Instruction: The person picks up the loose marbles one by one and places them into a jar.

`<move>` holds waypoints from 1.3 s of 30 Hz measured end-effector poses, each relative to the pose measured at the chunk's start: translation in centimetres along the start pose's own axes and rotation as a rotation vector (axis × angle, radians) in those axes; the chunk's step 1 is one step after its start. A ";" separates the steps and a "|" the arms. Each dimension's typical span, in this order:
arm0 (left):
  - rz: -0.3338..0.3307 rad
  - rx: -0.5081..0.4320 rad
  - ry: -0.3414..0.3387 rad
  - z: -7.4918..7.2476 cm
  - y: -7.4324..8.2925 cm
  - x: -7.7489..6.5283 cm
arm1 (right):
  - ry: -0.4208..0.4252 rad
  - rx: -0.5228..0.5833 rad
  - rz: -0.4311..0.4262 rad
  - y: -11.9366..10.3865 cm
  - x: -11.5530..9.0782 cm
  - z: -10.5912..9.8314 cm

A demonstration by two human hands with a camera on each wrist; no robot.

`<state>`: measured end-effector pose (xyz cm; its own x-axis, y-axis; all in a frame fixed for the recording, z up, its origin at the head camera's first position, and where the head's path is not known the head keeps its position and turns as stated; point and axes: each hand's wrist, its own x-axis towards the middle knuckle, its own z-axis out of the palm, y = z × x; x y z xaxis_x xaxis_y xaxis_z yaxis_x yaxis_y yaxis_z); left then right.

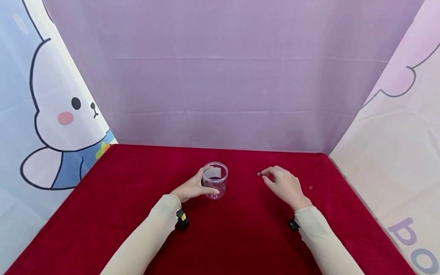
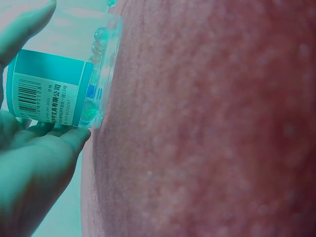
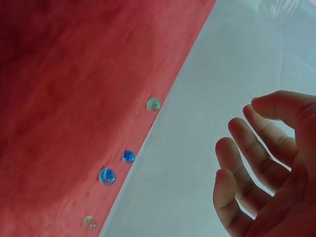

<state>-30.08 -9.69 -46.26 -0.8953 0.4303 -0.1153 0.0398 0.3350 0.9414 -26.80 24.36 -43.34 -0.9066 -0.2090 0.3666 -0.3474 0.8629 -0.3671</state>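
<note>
My left hand (image 1: 193,188) grips a clear plastic jar (image 1: 222,187) from its left side, thumb across the front. In the left wrist view the jar shows a barcode label (image 2: 44,94), and several glass marbles (image 2: 98,48) lie inside at its base. To the right, my right hand (image 1: 282,185) hovers over the red cloth, fingers loosely bent, with thumb and index tips close to a small marble (image 1: 259,174). No marble shows between the fingers in the right wrist view.
Another marble (image 1: 311,187) lies on the red cloth (image 1: 240,236) right of my right hand. The right wrist view shows a green marble (image 3: 153,104), two blue marbles (image 3: 107,176) and a pale marble (image 3: 89,222). A lilac curtain (image 1: 220,84) stands behind, with printed fabric at both sides.
</note>
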 end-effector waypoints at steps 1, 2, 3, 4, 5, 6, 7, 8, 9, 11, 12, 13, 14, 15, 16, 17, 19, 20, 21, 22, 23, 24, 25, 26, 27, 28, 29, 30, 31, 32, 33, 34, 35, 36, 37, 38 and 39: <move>0.000 0.004 0.000 0.0 0.0 0.0 | -0.002 -0.007 0.007 0.1 0.0 0.0; 0.001 0.005 0.000 0.0 0.0 0.0 | -0.005 -0.012 0.015 0.3 0.0 -0.1; 0.000 0.006 0.000 0.0 -0.1 0.0 | -0.008 -0.018 0.021 0.4 -0.1 -0.1; -0.002 0.005 0.000 0.0 0.0 0.1 | -0.010 -0.022 0.025 0.6 -0.1 -0.1; -0.003 0.005 -0.001 0.0 0.0 0.1 | -0.012 -0.025 0.028 0.7 -0.1 -0.2; 0.000 0.006 0.000 0.0 0.0 0.1 | -0.014 -0.028 0.031 0.9 -0.1 -0.2; 0.000 0.008 -0.001 0.0 0.0 0.1 | -0.016 -0.030 0.034 1.1 0.0 -0.3; 0.000 0.009 -0.002 0.0 0.0 0.1 | -0.019 -0.031 0.038 1.2 0.0 -0.3; 0.000 0.011 -0.003 0.0 0.0 0.1 | -0.020 -0.035 0.042 1.4 0.0 -0.4; 0.007 0.012 -0.004 0.0 0.0 0.2 | -0.020 -0.046 0.053 1.9 0.0 -0.4; 0.010 0.013 -0.004 0.0 0.0 0.2 | -0.019 -0.052 0.060 2.1 0.1 -0.5; 0.010 0.014 -0.004 0.0 0.0 0.2 | -0.019 -0.057 0.067 2.4 0.1 -0.5; 0.012 0.012 -0.006 0.0 0.0 0.2 | -0.020 -0.059 0.072 2.6 0.1 -0.5; 0.016 0.009 -0.006 0.0 -0.1 0.2 | -0.023 -0.059 0.077 2.8 0.1 -0.5; 0.017 0.005 -0.008 0.0 -0.1 0.2 | -0.027 -0.060 0.086 3.0 0.1 -0.6; 0.017 0.002 -0.008 0.0 -0.1 0.2 | -0.033 -0.059 0.095 3.2 0.0 -0.6; 0.011 -0.002 -0.008 0.0 -0.2 0.2 | -0.047 -0.058 0.115 3.6 0.0 -0.7; 0.009 -0.005 -0.008 0.0 -0.2 0.2 | -0.055 -0.056 0.125 3.8 -0.1 -0.7; 0.010 -0.006 -0.006 0.0 -0.2 0.2 | -0.063 -0.057 0.137 3.9 -0.1 -0.7; 0.007 -0.007 -0.004 0.0 -0.2 0.2 | -0.069 -0.062 0.149 4.1 -0.1 -0.7; 0.007 -0.007 -0.002 0.0 -0.2 0.2 | -0.075 -0.064 0.159 4.3 -0.1 -0.7; 0.008 -0.007 0.000 0.0 -0.2 0.2 | -0.082 -0.066 0.165 4.4 -0.1 -0.7; 0.008 -0.008 0.001 0.0 -0.2 0.2 | -0.088 -0.066 0.170 4.6 -0.1 -0.7; 0.008 -0.008 0.001 0.0 -0.2 0.2 | -0.093 -0.068 0.176 4.7 -0.1 -0.7; 0.007 -0.008 0.002 0.0 -0.1 0.2 | -0.096 -0.070 0.181 4.8 -0.1 -0.7; 0.007 -0.008 0.002 0.1 -0.1 0.2 | -0.099 -0.072 0.183 4.9 -0.1 -0.7; 0.006 -0.008 0.003 0.1 -0.1 0.2 | -0.101 -0.073 0.184 5.0 -0.1 -0.7; 0.005 -0.007 0.003 0.1 -0.1 0.2 | -0.104 -0.074 0.183 5.1 -0.2 -0.7; 0.006 -0.008 0.003 0.1 -0.1 0.2 | -0.107 -0.074 0.185 5.2 -0.2 -0.6; 0.006 -0.009 0.003 0.1 -0.1 0.2 | -0.111 -0.072 0.188 5.3 -0.2 -0.6; 0.006 -0.009 0.002 0.1 -0.2 0.3 | -0.116 -0.070 0.188 5.4 -0.2 -0.6; 0.008 -0.011 0.002 0.1 -0.2 0.3 | -0.124 -0.069 0.190 5.5 -0.2 -0.5; 0.008 -0.009 0.002 0.1 -0.2 0.3 | -0.133 -0.068 0.192 5.6 -0.2 -0.5; 0.008 -0.008 0.002 0.1 -0.2 0.3 | -0.142 -0.066 0.195 5.6 -0.3 -0.5; 0.008 -0.007 0.003 0.0 -0.2 0.3 | -0.151 -0.065 0.200 5.7 -0.3 -0.5; 0.007 -0.005 0.003 0.0 -0.2 0.3 | -0.160 -0.067 0.203 5.7 -0.3 -0.5; 0.007 -0.004 0.003 0.0 -0.2 0.3 | -0.169 -0.071 0.206 5.8 -0.3 -0.5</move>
<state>-30.30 -9.62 -46.50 -0.8965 0.4297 -0.1077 0.0440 0.3285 0.9435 -28.41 29.64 -45.14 -0.9857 -0.0943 0.1400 -0.1390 0.9240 -0.3563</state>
